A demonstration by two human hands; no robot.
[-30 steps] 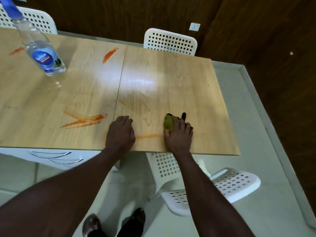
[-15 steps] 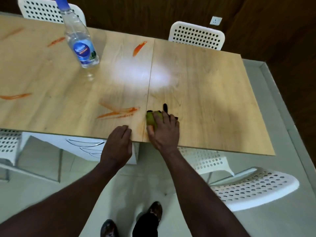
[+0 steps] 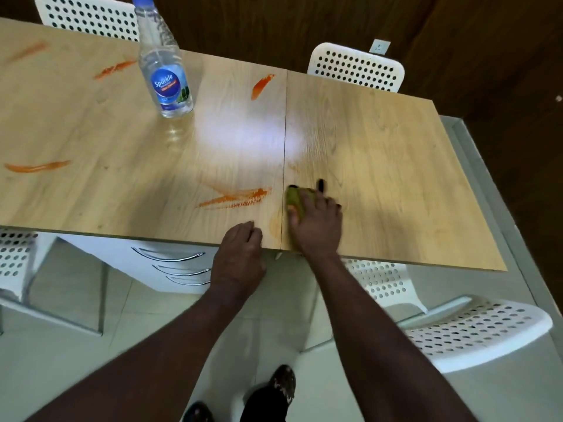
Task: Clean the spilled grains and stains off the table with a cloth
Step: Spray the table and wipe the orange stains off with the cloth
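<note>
My right hand (image 3: 315, 223) lies flat over a green cloth (image 3: 295, 200) with black edges and presses it on the wooden table (image 3: 380, 166), just right of the seam between the two tabletops. An orange stain (image 3: 234, 198) lies directly left of the cloth. My left hand (image 3: 240, 254) rests at the table's near edge with its fingers loosely curled, holding nothing. More orange streaks mark the table: one at the far middle (image 3: 261, 86), one at the left (image 3: 36, 166), one behind the bottle (image 3: 114, 68).
A clear bottle (image 3: 163, 68) of glass cleaner with a blue label stands at the far left. White perforated chairs stand behind the table (image 3: 355, 68) and at the near right (image 3: 475, 330). A white drawer unit (image 3: 170, 263) sits under the table.
My right hand has slid the cloth leftward along the near edge, over the faint orange smear, up to the seam. My left hand drew back to the table's edge.
</note>
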